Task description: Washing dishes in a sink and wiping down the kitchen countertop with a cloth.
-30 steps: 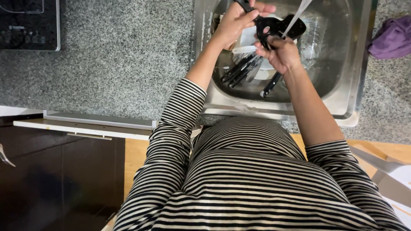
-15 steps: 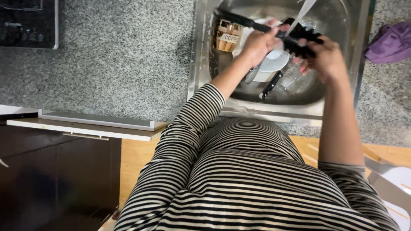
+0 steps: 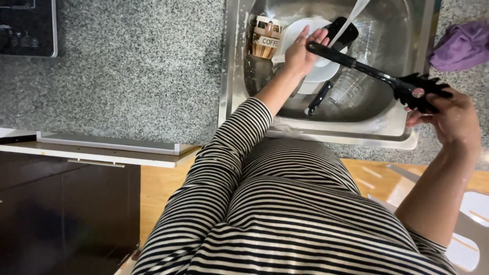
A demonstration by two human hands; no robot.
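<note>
Since the earlier frame, right hand (image 3: 448, 114) carries the gripped black pasta spoon (image 3: 387, 79) toward right edge; left hand (image 3: 300, 53) loosely clasps its handle under water.

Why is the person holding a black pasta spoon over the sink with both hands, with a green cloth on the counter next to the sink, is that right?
Almost. The cloth on the counter is purple, not green; the head view shows it beside the sink. The rest fits: the left hand grips the handle of the black pasta spoon and the right hand holds its pronged end, under the running water.
</note>
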